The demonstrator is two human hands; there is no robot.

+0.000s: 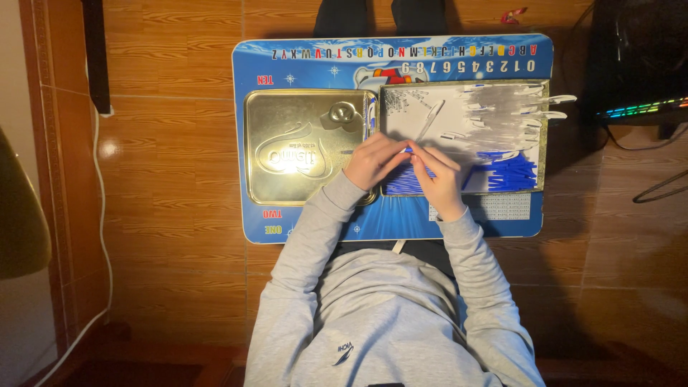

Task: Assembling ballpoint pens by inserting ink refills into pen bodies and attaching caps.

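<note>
Over the shallow tray (539,136) on the table (315,64), I see my left hand (370,160) and right hand (438,178) pinching one blue pen part (407,150); many blue pieces (512,172) and clear barrels (502,107) lie loose, so much seems left.

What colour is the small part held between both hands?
Blue, seen in the head view: the small part sits between the left hand and right hand.

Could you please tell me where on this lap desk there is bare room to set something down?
The gold tin left of the left hand holds only one small round piece. The desk's near strip is bare. The white tray is crowded: clear parts at its far right, blue parts nearer, and the right hand over it.
</note>
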